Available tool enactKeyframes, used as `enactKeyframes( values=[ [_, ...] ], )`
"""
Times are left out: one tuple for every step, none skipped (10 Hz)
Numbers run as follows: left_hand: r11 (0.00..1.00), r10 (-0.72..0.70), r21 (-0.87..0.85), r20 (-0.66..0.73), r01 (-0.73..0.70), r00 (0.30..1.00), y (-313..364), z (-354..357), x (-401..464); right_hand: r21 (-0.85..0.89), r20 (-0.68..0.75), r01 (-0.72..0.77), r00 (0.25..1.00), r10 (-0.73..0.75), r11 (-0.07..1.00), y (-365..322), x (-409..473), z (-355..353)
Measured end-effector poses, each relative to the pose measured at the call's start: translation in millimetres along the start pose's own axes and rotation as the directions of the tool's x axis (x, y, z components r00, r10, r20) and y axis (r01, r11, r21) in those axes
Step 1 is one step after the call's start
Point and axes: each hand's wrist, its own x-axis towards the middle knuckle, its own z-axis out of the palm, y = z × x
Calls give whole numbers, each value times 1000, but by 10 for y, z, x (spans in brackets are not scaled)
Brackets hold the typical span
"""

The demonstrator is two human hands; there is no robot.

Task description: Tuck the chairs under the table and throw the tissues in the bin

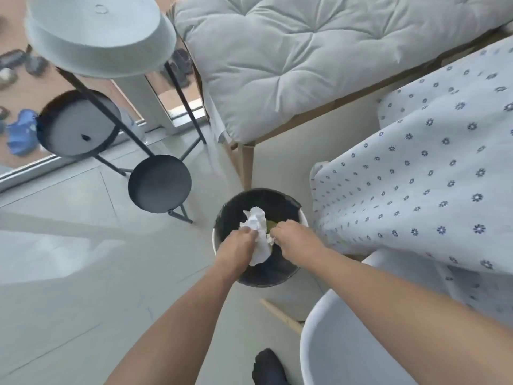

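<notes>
Both hands (236,243) pinch tissues (259,234)

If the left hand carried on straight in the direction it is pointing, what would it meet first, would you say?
The left hand points down into the bin, already touching the crumpled tissues. Going on, it would probably push them onto the greenish rubbish beneath; depth inside is unclear.

Bin (219,240) on floor between stand (155,159), left, and table (444,176), right; tissues (256,234) apparently over it.
</notes>
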Motion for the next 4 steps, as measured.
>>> enactKeyframes(
  values=[
    [983,18,183,82,-33,996,-54,203,160,-17,159,-87,983,89,996,104,155,187],
    [979,-34,201,94,14,995,-60,207,133,-146,264,-98,955,134,984,175,150,262],
    [976,-46,215,96,25,994,2,7,2,-152,240,-105,961,140,983,180,8,123],
    [967,-61,254,89,37,994,85,-295,-154,-124,218,-109,967,135,986,117,-170,-110]
  ],
)
